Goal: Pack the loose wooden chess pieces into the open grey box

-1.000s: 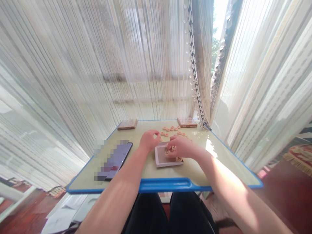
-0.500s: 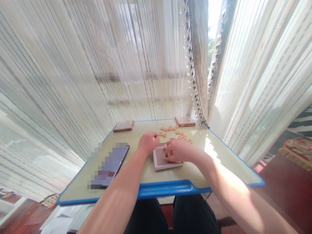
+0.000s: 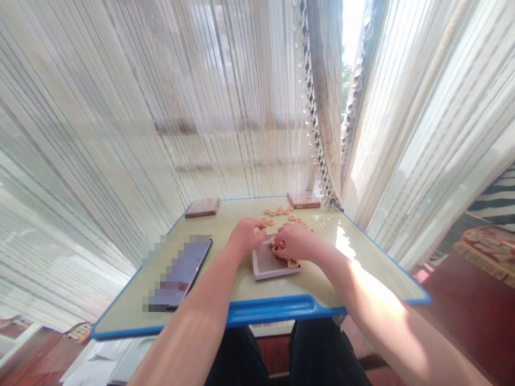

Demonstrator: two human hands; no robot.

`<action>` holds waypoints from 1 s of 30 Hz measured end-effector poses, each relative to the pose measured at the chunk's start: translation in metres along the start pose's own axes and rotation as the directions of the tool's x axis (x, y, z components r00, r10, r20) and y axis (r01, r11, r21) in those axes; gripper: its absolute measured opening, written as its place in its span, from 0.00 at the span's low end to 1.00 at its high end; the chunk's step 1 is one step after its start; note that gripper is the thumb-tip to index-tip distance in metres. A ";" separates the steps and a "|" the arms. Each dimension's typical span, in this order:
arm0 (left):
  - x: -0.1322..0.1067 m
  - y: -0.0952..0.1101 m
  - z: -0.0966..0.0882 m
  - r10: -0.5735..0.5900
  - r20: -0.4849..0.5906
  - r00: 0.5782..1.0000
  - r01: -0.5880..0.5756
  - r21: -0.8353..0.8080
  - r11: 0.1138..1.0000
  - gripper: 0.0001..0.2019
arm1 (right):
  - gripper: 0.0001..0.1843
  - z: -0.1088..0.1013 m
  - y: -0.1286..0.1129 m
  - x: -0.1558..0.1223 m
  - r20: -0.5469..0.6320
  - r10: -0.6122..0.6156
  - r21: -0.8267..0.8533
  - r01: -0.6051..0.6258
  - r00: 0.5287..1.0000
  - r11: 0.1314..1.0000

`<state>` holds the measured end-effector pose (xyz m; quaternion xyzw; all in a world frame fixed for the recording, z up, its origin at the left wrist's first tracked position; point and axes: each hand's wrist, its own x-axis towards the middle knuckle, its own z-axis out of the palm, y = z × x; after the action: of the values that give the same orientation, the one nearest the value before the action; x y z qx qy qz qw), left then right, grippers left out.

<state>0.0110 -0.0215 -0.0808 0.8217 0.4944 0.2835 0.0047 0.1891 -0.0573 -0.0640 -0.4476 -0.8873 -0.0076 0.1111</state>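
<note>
My right hand [image 3: 296, 242] is over a shallow open box [image 3: 263, 261], its fingers closed around a round wooden Chinese chess piece [image 3: 281, 245]. Another piece [image 3: 293, 263] lies in the box's near right corner, below that hand. A further piece [image 3: 273, 241] shows by the right fingertips. At the box's far left corner is my left hand [image 3: 246, 236], thumb and fingers curled together; whether a piece is held in them is hard to see. Several loose pieces [image 3: 280, 211] lie on the table beyond both hands, some partly hidden behind the right hand.
The pale table [image 3: 225, 279] has a blue edge [image 3: 273, 311]. A tablet [image 3: 191, 271], partly pixelated, lies on the left. Two flat brown boxes stand at the back, one left [image 3: 202, 207] and one right [image 3: 303, 200]. String curtains [image 3: 241, 107] hang behind.
My right hand has moved slightly up and away within the box, uncovering the piece in the near right corner. My left hand has shifted slightly right, toward the box.
</note>
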 end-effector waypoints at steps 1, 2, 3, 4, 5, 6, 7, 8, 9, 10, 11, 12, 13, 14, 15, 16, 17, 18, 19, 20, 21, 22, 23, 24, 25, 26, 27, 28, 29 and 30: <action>0.000 0.000 0.000 0.016 0.018 1.000 -0.016 -0.003 1.000 0.11 | 0.09 0.000 0.000 0.001 0.005 0.003 -0.008 -0.003 1.000 1.000; -0.001 -0.001 0.001 0.029 0.040 0.999 -0.029 -0.004 1.000 0.11 | 0.09 0.000 0.000 0.001 0.009 0.003 -0.013 -0.003 1.000 1.000; -0.001 -0.001 0.001 0.038 0.063 0.997 -0.038 -0.003 0.999 0.12 | 0.09 0.000 0.001 0.002 0.014 0.000 -0.016 0.000 1.000 1.000; -0.001 -0.001 0.002 0.042 0.085 0.996 -0.042 -0.001 0.999 0.12 | 0.09 -0.001 0.001 0.002 0.015 -0.003 -0.016 0.003 1.000 1.000; -0.001 -0.002 0.002 0.042 0.103 0.994 -0.042 0.001 0.999 0.12 | 0.10 -0.001 0.001 0.002 0.016 -0.005 -0.016 0.005 1.000 1.000; -0.001 -0.002 0.003 0.042 0.116 0.992 -0.043 0.001 0.999 0.12 | 0.10 -0.002 0.001 0.002 0.019 -0.007 -0.016 0.008 1.000 1.000; -0.001 -0.001 0.003 0.045 0.124 0.991 -0.046 0.000 0.999 0.12 | 0.10 -0.002 0.001 0.001 0.021 -0.008 -0.015 0.008 1.000 1.000; -0.001 -0.001 0.003 0.050 0.127 0.991 -0.050 -0.001 0.999 0.12 | 0.10 -0.003 0.001 0.001 0.021 -0.006 -0.015 0.007 1.000 1.000; -0.001 0.000 0.003 0.056 0.129 0.990 -0.057 -0.001 0.998 0.12 | 0.10 -0.003 0.000 0.000 0.019 -0.003 -0.016 0.003 1.000 1.000; -0.001 0.000 0.003 0.064 0.133 0.989 -0.064 -0.001 0.998 0.12 | 0.10 -0.004 0.000 -0.001 0.014 0.001 -0.016 -0.001 1.000 1.000; -0.001 0.001 0.002 0.071 0.135 0.988 -0.072 0.000 0.997 0.12 | 0.10 -0.004 -0.001 -0.001 0.007 0.005 -0.015 -0.005 1.000 1.000; -0.001 0.002 0.002 0.078 0.137 0.988 -0.078 -0.001 0.997 0.12 | 0.10 -0.004 -0.001 -0.001 0.000 0.008 -0.013 -0.008 1.000 1.000; -0.001 0.002 0.001 0.081 0.136 0.987 -0.081 -0.002 0.997 0.12 | 0.10 -0.004 -0.001 -0.002 -0.006 0.012 -0.011 -0.012 1.000 1.000; -0.001 0.003 0.000 0.080 0.132 0.988 -0.080 -0.006 0.997 0.12 | 0.09 -0.005 -0.002 -0.002 -0.008 0.015 -0.009 -0.015 1.000 1.000; -0.001 0.004 -0.001 0.078 0.125 0.989 -0.077 -0.011 0.997 0.12 | 0.09 -0.005 -0.002 -0.002 -0.010 0.018 -0.004 -0.018 1.000 1.000; -0.001 0.005 -0.002 0.076 0.117 0.990 -0.075 -0.017 0.997 0.12 | 0.08 -0.006 -0.002 -0.002 -0.011 0.021 0.002 -0.021 1.000 1.000; -0.001 0.006 -0.003 0.077 0.112 0.991 -0.074 -0.024 0.997 0.11 | 0.08 -0.007 -0.002 -0.002 -0.010 0.027 0.011 -0.027 1.000 1.000; -0.001 0.007 -0.003 0.081 0.110 0.991 -0.078 -0.030 0.996 0.11 | 0.08 -0.008 -0.001 -0.003 -0.011 0.036 0.024 -0.036 0.999 0.999; -0.001 0.007 -0.003 0.091 0.111 0.990 -0.088 -0.037 0.995 0.10 | 0.08 -0.009 0.001 -0.003 -0.019 0.049 0.041 -0.049 0.999 0.998; 0.000 0.007 -0.003 0.106 0.113 0.988 -0.101 -0.044 0.994 0.09 | 0.08 -0.011 0.003 -0.004 -0.038 0.068 0.062 -0.065 0.997 0.996; 0.000 0.007 -0.003 0.123 0.116 0.986 -0.118 -0.050 0.992 0.09 | 0.09 -0.012 0.005 -0.004 -0.070 0.090 0.085 -0.084 0.993 0.993; -0.001 0.007 -0.002 0.140 0.116 0.983 -0.134 -0.057 0.989 0.08 | 0.10 -0.013 0.008 -0.004 -0.112 0.118 0.108 -0.106 0.987 0.988; -0.001 0.006 -0.001 0.153 0.113 0.982 -0.146 -0.064 0.987 0.07 | 0.10 -0.015 0.011 -0.004 -0.161 0.148 0.129 -0.127 0.976 0.983; -0.001 0.006 0.000 0.161 0.107 0.981 -0.154 -0.070 0.986 0.07 | 0.11 -0.015 0.013 -0.004 -0.210 0.175 0.146 -0.146 0.962 0.978; -0.001 0.005 0.001 0.164 0.098 0.982 -0.157 -0.075 0.985 0.07 | 0.12 -0.016 0.016 -0.004 -0.254 0.203 0.160 -0.166 0.946 0.973; -0.002 0.005 0.002 0.163 0.089 0.983 -0.156 -0.079 0.985 0.07 | 0.12 -0.016 0.018 -0.003 -0.293 0.231 0.171 -0.186 0.928 0.967; -0.002 0.005 0.002 0.162 0.084 0.983 -0.155 -0.083 0.984 0.07 | 0.12 -0.016 0.020 -0.002 -0.328 0.255 0.180 -0.205 0.909 0.962; -0.002 0.005 0.003 0.162 0.080 0.984 -0.155 -0.086 0.984 0.08 | 0.12 -0.016 0.021 -0.001 -0.360 0.276 0.188 -0.221 0.891 0.957; -0.002 0.006 0.003 0.163 0.078 0.983 -0.156 -0.090 0.984 0.09 | 0.11 -0.016 0.022 -0.001 -0.386 0.292 0.193 -0.232 0.875 0.953; -0.002 0.006 0.003 0.166 0.080 0.983 -0.159 -0.093 0.983 0.10 | 0.11 -0.015 0.022 0.000 -0.408 0.302 0.198 -0.240 0.861 0.950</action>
<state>0.0167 -0.0259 -0.0825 0.8699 0.4123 0.2678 0.0385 0.2096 -0.0462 -0.0508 -0.5462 -0.7664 -0.0290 0.3368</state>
